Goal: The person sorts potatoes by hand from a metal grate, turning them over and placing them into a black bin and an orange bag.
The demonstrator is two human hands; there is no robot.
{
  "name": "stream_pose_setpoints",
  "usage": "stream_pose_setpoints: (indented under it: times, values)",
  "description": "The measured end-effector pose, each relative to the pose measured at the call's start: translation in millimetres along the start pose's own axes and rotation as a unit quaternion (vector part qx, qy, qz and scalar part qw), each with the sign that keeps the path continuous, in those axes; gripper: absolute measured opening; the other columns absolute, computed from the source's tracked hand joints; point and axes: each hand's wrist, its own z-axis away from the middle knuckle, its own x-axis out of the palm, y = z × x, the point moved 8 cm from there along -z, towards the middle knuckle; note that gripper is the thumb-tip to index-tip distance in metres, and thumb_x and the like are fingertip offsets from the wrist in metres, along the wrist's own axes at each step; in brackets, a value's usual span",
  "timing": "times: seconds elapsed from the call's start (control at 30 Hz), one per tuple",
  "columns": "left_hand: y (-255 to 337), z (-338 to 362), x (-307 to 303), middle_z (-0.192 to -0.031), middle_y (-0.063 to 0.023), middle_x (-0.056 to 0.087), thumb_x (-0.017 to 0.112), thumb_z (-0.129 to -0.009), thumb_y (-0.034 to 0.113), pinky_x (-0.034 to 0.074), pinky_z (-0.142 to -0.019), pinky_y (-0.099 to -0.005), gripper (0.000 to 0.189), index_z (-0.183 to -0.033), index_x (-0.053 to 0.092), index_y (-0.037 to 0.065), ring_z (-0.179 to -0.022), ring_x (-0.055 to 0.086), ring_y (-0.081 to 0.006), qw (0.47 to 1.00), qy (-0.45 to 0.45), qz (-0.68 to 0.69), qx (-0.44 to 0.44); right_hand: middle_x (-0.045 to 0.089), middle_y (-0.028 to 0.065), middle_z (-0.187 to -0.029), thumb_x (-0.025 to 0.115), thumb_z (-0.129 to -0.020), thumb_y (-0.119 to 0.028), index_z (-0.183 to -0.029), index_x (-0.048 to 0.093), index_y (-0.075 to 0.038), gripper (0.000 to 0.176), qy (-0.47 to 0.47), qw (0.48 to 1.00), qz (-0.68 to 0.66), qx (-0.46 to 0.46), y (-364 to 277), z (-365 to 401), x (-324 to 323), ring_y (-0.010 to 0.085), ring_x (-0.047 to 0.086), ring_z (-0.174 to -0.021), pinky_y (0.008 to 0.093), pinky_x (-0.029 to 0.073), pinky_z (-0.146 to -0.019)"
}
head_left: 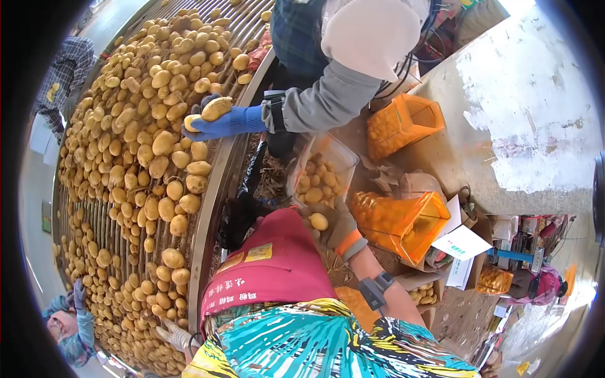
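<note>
In its grey-brown glove with an orange cuff, my right hand [340, 228] holds a yellow potato [319, 221] beside the near end of a clear crate [350, 165] of potatoes. At the lower left, my left hand [176, 336] wears a pale glove; its fingers are apart at the edge of the potatoes spread on the roller conveyor [213, 208]. My maroon apron [271, 252] lies between my hands. Across from me, a co-worker's blue-gloved hand [233, 121] has potatoes in it above the conveyor.
Orange mesh bags of potatoes stand to the right, one upright [397, 126] and one tilted [403, 220]. Near them are cardboard boxes and a white carton flap [462, 242]. A large pale scuffed panel [523, 113] fills the upper right. Other people stand along the conveyor's far side.
</note>
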Motion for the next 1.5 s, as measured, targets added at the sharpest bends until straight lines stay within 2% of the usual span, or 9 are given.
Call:
stream_pose_setpoints:
  times: [0.2, 0.27, 0.87, 1.13, 1.2, 1.3, 1.37, 1.43, 1.5]
  values:
    - [16.8, 17.8, -5.9, -0.150, -0.0185, 0.047, 0.052, -0.094, 0.065, 0.046, -0.104, -0.0372, 0.083, -0.151, 0.040, 0.006, -0.125, 0.057, -0.0335, 1.000, 0.011, 0.026, 0.004, 0.066, 0.0136, -0.110, 0.040, -0.101, -0.060, -0.127, 0.053, -0.003, 0.064, -0.024, 0.999, 0.041, -0.015, -6.8, -10.4, -8.3, 0.0212, 0.065, -0.080, 0.0245, 0.049, -0.055]
    - [22.0, 23.0, -10.4, -0.150, -0.0186, 0.048, 0.052, -0.094, 0.065, 0.046, -0.104, -0.0370, 0.083, -0.151, 0.041, 0.006, -0.125, 0.057, -0.0335, 0.999, 0.017, 0.034, 0.006, 0.066, 0.0125, -0.110, 0.040, -0.102, -0.058, -0.132, 0.052, -0.009, 0.059, -0.133, 0.985, -0.033, 0.108, 15.4, -35.4, -24.8, 0.0201, 0.065, -0.079, 0.0245, 0.047, -0.051]
    - [9.1, 22.1, -6.5, -0.152, -0.0176, 0.045, 0.050, -0.101, 0.053, 0.042, -0.108, -0.0388, 0.070, -0.153, 0.038, 0.008, -0.133, 0.050, -0.0355, 0.999, 0.004, 0.006, 0.045, 0.070, 0.0128, -0.111, 0.049, -0.102, -0.046, -0.125, 0.058, -0.016, 0.039, -0.029, 0.986, 0.147, 0.076, -1.1, -29.1, 56.5, 0.0211, 0.069, -0.079, 0.0230, 0.050, -0.050]
    - [19.9, 37.0, -24.0, -0.161, -0.0148, 0.030, 0.055, -0.103, 0.029, 0.022, -0.121, -0.0368, 0.064, -0.154, 0.030, -0.001, -0.147, 0.030, -0.0249, 0.938, 0.046, 0.339, 0.063, 0.069, 0.0078, -0.105, 0.054, -0.102, -0.037, -0.125, 0.059, -0.009, 0.036, -0.156, 0.915, 0.357, 0.104, 11.7, -27.5, 158.6, 0.0170, 0.067, -0.081, 0.0252, 0.054, -0.066]
    - [64.8, 71.3, -48.2, -0.162, -0.0113, 0.029, 0.058, -0.101, 0.023, 0.023, -0.120, -0.0359, 0.065, -0.155, 0.030, 0.002, -0.146, 0.030, -0.0228, 0.891, 0.004, 0.453, 0.016, 0.067, 0.0072, -0.106, 0.055, -0.102, -0.031, -0.131, 0.057, -0.007, 0.038, -0.199, 0.870, 0.452, 0.005, 29.9, -13.3, 216.5, 0.0157, 0.066, -0.085, 0.0254, 0.055, -0.067]
    - [108.1, 116.4, -41.7, -0.153, -0.0113, 0.040, 0.059, -0.098, 0.020, 0.029, -0.119, -0.0389, 0.059, -0.151, 0.037, 0.005, -0.143, 0.035, -0.0259, 0.700, -0.218, 0.672, -0.107, 0.065, 0.0079, -0.108, 0.057, -0.102, -0.026, -0.139, 0.053, -0.007, 0.042, -0.347, 0.766, 0.541, 0.017, 102.7, 6.5, 271.5, 0.0140, 0.064, -0.089, 0.0264, 0.055, -0.069]
    - [139.7, 155.8, -42.9, -0.154, -0.0120, 0.038, 0.059, -0.095, 0.021, 0.032, -0.117, -0.0411, 0.062, -0.153, 0.037, 0.012, -0.144, 0.036, -0.0283, 0.509, -0.372, 0.757, -0.173, 0.064, 0.0127, -0.116, 0.065, -0.097, -0.025, -0.141, 0.051, -0.006, 0.050, -0.483, 0.625, 0.605, 0.101, 169.1, 51.7, 295.3, 0.0195, 0.064, -0.100, 0.0334, 0.056, -0.083]
    - [124.2, 164.6, -48.4, -0.155, -0.0121, 0.037, 0.059, -0.095, 0.022, 0.037, -0.110, -0.0416, 0.063, -0.153, 0.036, 0.014, -0.143, 0.037, -0.0281, 0.487, -0.359, 0.777, -0.174, 0.063, 0.0185, -0.123, 0.071, -0.092, -0.029, -0.141, 0.050, -0.004, 0.059, -0.654, 0.365, 0.662, 0.016, 216.0, 100.4, 309.0, 0.0274, 0.063, -0.111, 0.0389, 0.051, -0.096]
    - [104.7, 181.4, -51.2, -0.158, -0.0123, 0.036, 0.059, -0.096, 0.023, 0.048, -0.095, -0.0426, 0.063, -0.154, 0.034, 0.017, -0.142, 0.039, -0.0276, 0.448, -0.373, 0.794, -0.172, 0.060, 0.0231, -0.130, 0.075, -0.088, -0.027, -0.138, 0.053, -0.003, 0.060, -0.705, 0.279, 0.639, -0.128, 232.8, 123.6, 335.9, 0.0366, 0.059, -0.120, 0.0421, 0.047, -0.101]
